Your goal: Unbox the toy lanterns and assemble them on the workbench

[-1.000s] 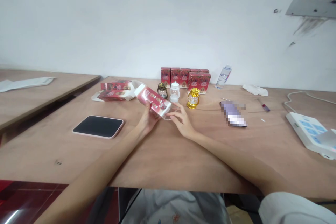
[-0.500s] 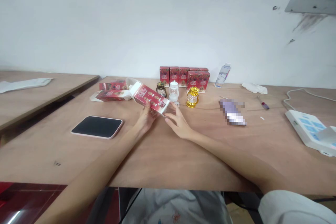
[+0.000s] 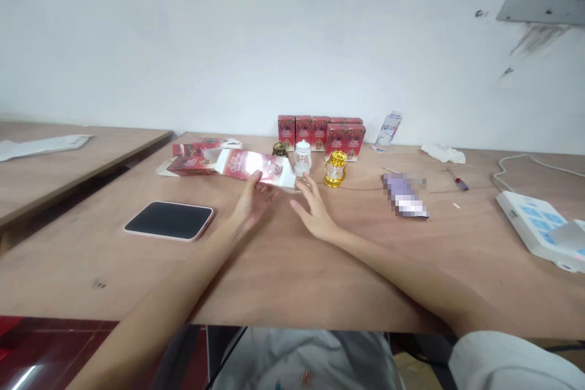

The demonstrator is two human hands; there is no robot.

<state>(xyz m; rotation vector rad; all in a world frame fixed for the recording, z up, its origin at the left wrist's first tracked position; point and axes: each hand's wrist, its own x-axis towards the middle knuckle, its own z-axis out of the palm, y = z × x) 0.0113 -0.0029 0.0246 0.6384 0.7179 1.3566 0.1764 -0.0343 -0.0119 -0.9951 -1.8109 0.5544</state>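
A red printed carton (image 3: 253, 164) with open white end flaps is held tilted above the table by my left hand (image 3: 251, 202), thumb on its front face and fingers beneath. Beside the carton's right end is my right hand (image 3: 315, 210). Its fingertips touch the white flap there, with the thumb apart and the fingers stretched. Behind the carton stand a dark bronze mini lantern (image 3: 280, 149), partly hidden, and a white mini lantern (image 3: 302, 158). A gold mini lantern (image 3: 336, 169) stands to their right.
Several upright red boxes (image 3: 337, 139) stand against the wall. More opened red cartons (image 3: 189, 164) lie at left. A phone (image 3: 169, 220) is near my left forearm. Rightward are a bottle (image 3: 388, 131), a tissue (image 3: 443, 153), a purple pixelated item (image 3: 404, 195), a screwdriver (image 3: 459, 180) and a white power strip (image 3: 534, 225).
The carton has turned more level, its left end dropping and shifting left, and now covers more of the bronze lantern. A glare shows on its face. Both hands have barely moved.
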